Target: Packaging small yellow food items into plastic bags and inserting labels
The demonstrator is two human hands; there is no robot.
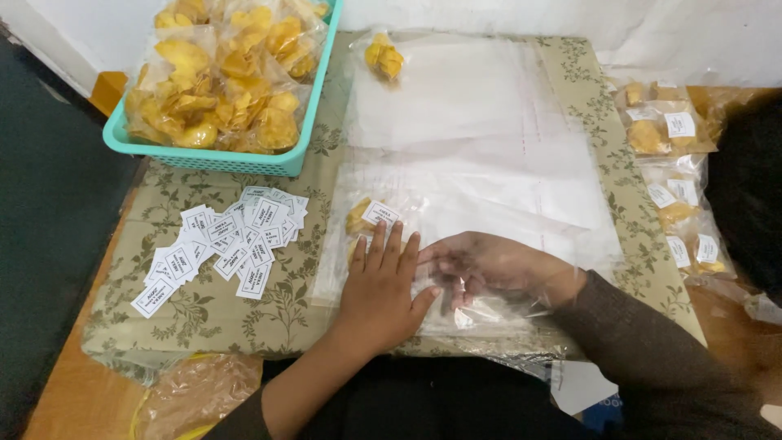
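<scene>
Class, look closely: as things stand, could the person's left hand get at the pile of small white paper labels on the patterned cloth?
Probably yes. The left hand lies flat on the clear plastic bags, and only bare patterned cloth separates it from the label pile.

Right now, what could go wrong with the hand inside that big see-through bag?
1. The right hand is inside the big clear bag; a quick pull might tear the thin plastic or drag the stack.
2. The left hand presses beside a small chip packet; leaning there might crush chips.
3. The loose paper labels lie unweighted, so a sweeping sleeve might scatter them.
</scene>
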